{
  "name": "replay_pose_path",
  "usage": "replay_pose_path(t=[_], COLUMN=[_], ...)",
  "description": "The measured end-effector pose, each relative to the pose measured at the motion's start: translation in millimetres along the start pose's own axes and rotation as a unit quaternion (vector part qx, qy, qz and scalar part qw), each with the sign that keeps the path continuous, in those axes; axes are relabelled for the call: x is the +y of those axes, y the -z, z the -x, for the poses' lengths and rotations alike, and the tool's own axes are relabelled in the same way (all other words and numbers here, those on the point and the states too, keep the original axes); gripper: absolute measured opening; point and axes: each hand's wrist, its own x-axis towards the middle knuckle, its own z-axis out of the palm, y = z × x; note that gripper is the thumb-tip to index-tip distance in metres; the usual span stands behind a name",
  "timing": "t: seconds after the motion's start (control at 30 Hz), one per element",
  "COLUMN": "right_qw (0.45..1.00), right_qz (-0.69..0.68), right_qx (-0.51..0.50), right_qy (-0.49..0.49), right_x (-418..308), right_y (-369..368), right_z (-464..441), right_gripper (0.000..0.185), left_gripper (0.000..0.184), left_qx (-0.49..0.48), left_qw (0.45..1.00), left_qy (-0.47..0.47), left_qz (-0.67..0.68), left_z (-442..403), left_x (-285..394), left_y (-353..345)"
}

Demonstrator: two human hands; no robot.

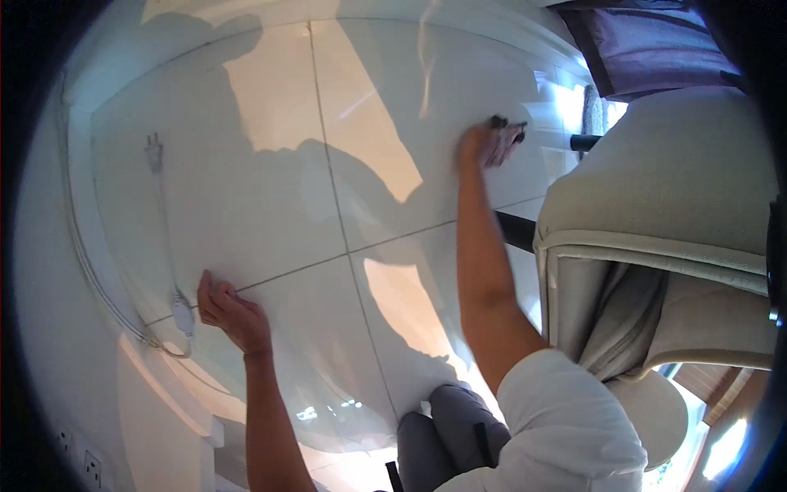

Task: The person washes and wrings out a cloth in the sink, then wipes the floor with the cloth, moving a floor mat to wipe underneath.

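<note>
Low over the white tiled floor (270,205), my left hand (234,316) has its fingers curled, and what they hold, if anything, is hidden. Just left of it lies a white cord with an inline switch (182,316); its two-pin plug (154,153) rests farther up on the floor. My right hand (489,146), reached out at the upper right, is closed around a small dark and pinkish object (510,141) whose details are blurred.
A beige upholstered chair (656,180) with dark legs stands on the right, near a purple cloth (656,45). A white cable (82,254) runs along the left wall, above an outlet (93,469). My knees (459,426) are at the bottom.
</note>
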Motion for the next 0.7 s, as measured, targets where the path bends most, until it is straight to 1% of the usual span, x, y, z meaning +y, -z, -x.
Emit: replay_pose_path(t=[0.03, 0.1, 0.17, 0.2, 0.23, 0.27, 0.3, 0.33, 0.37, 0.4, 0.43, 0.47, 0.5, 0.53, 0.6, 0.63, 0.67, 0.7], right_qw=[0.998, 0.988, 0.966, 0.978, 0.957, 0.948, 0.884, 0.841, 0.794, 0.755, 0.776, 0.721, 0.692, 0.666, 0.632, 0.643, 0.652, 0.681], right_qz=[0.025, 0.034, -0.041, -0.063, -0.083, -0.121, -0.287, -0.326, -0.397, -0.336, -0.275, -0.322, -0.311, -0.338, -0.369, -0.352, -0.333, -0.317], right_qx=[-0.040, -0.149, -0.212, -0.038, 0.137, 0.060, -0.169, -0.128, -0.135, -0.419, -0.272, -0.304, -0.342, -0.380, -0.409, -0.409, -0.411, -0.418], right_qy=[0.052, 0.024, 0.140, 0.195, 0.241, 0.288, 0.329, 0.411, 0.440, 0.377, 0.498, 0.533, 0.554, 0.546, 0.544, 0.544, 0.543, 0.511], right_x=[26, -106, -177, -198, -217, -230, -240, -252, -260, -273, -266, -259, -253, -240, -201, -176, -148, -118], right_y=[-54, 7, -1, -18, -33, -9, 30, 22, 40, 78, 87, 102, 120, 132, 149, 157, 162, 162], right_z=[-40, -33, -12, 21, 52, 76, 94, 124, 158, 173, 212, 225, 231, 237, 241, 239, 235, 232], right_gripper=[0.042, 0.050, 0.048, 0.040, 0.034, 0.033, 0.033, 0.030, 0.028, 0.032, 0.037, 0.044, 0.049, 0.051, 0.051, 0.051, 0.050, 0.050], left_gripper=[0.018, 0.019, 0.019, 0.020, 0.021, 0.025, 0.025, 0.022, 0.019, 0.030, 0.030, 0.030, 0.030, 0.030, 0.029, 0.029, 0.029, 0.028], left_qx=[0.009, 0.005, 0.006, 0.004, 0.000, -0.004, 0.001, 0.008, 0.011, 0.006, 0.007, -0.001, -0.006, -0.008, 0.018, 0.011, 0.008, 0.005], left_qw=[1.000, 0.999, 1.000, 1.000, 1.000, 1.000, 1.000, 1.000, 1.000, 1.000, 1.000, 1.000, 0.999, 1.000, 0.999, 1.000, 0.999, 0.999], left_qy=[-0.002, 0.018, 0.022, 0.019, 0.016, 0.014, 0.013, 0.007, 0.002, 0.013, 0.014, 0.021, 0.027, 0.024, -0.008, -0.010, 0.007, 0.027], left_qz=[-0.006, 0.026, 0.014, 0.016, 0.019, 0.024, 0.017, 0.020, 0.024, 0.021, 0.015, 0.023, 0.029, 0.017, 0.033, 0.021, 0.031, 0.040], left_z=[-1, 2, 2, 2, 1, -2, -3, -1, 0, -3, -2, 0, 0, 0, -1, -2, -3, -2], left_x=[0, 0, 0, 0, 1, 3, 3, 2, 2, 5, 8, 7, 4, 2, 2, 3, 4, 6], left_y=[0, -2, -2, -2, 0, 3, 2, 0, 1, 3, 3, 3, 3, 3, 2, 2, 1, 1])
